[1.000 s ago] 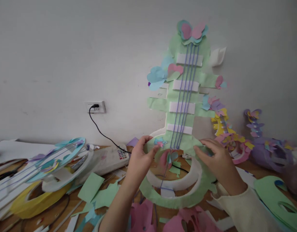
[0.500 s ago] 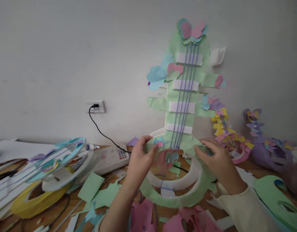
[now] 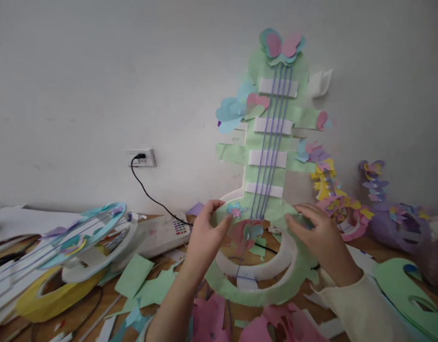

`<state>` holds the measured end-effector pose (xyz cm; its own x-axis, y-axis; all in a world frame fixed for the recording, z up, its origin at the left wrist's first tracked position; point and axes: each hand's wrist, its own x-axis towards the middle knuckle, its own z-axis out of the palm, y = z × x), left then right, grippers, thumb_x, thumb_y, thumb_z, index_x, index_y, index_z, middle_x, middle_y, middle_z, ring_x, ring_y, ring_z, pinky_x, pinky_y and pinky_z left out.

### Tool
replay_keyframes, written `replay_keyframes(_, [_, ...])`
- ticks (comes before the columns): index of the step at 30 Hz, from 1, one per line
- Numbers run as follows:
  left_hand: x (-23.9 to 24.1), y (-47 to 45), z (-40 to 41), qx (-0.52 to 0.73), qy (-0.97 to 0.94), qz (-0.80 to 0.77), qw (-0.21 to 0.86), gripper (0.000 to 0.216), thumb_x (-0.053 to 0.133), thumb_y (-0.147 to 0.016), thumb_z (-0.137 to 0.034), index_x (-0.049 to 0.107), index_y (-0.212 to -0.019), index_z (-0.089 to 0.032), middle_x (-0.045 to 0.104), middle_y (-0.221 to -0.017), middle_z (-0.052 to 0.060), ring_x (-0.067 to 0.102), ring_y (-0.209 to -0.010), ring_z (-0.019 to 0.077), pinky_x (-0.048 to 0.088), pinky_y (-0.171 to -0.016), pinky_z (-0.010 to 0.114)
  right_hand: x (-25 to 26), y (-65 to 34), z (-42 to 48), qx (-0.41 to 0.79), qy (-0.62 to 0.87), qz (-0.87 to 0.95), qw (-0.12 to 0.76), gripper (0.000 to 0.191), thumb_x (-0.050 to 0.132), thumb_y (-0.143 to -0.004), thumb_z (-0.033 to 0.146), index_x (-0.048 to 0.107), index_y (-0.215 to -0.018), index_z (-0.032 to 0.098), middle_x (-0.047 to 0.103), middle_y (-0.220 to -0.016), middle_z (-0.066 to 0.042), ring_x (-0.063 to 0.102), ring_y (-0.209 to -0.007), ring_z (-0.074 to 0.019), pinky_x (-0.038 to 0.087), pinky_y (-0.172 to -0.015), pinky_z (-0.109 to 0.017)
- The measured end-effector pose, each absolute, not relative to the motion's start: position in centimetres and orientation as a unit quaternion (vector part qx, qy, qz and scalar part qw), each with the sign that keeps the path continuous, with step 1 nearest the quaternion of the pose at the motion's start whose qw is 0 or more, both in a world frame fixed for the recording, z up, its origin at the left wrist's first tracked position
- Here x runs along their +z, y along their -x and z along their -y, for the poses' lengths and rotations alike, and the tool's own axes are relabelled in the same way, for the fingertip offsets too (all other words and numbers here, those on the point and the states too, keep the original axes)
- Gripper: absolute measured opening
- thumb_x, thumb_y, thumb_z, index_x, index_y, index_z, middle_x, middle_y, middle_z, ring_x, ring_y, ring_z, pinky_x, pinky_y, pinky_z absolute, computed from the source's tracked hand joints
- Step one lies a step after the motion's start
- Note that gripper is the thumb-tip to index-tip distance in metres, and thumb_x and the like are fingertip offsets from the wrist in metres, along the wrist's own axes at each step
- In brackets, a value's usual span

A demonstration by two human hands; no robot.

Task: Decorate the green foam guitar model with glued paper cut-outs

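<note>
A tall green paper guitar (image 3: 272,137) stands upright against the white wall, with purple strings, white strips and a pink and blue butterfly at its top. My left hand (image 3: 206,237) pinches the left edge of its round body, thumb in front near a small blue and pink flower (image 3: 235,210). My right hand (image 3: 320,240) grips the right edge of the body, fingers curled over the green paper. A pink heart cut-out (image 3: 245,233) hangs in the sound hole between my hands.
Other paper guitars lie at the left (image 3: 83,232) and lean at the right (image 3: 333,199), one of them purple (image 3: 400,223). A black cord (image 3: 147,192) runs from a wall socket (image 3: 141,157) to a white device (image 3: 162,233). Green and pink scraps (image 3: 144,280) litter the wooden table.
</note>
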<state>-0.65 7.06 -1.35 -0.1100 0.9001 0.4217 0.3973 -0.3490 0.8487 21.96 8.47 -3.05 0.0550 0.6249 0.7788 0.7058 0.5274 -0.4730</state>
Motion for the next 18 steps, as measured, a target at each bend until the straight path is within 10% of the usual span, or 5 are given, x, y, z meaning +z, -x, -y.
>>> replay_keyframes(18, [-1.14,0.28,-6.87,0.531,-0.62,-0.539,0.205,0.017,0.061,-0.078,-0.036,0.058,-0.085,-0.021,0.064,-0.082,-0.001,0.059,-0.077,0.0174,0.044,-0.07,0.026,-3.01,-21.95,-8.41,-0.04,0.489,0.681,0.544,0.015,0.054,-0.076,0.035,0.06,-0.078,0.021,0.066,-0.084,-0.008,0.06,-0.084,-0.0259,0.048,-0.078,-0.04])
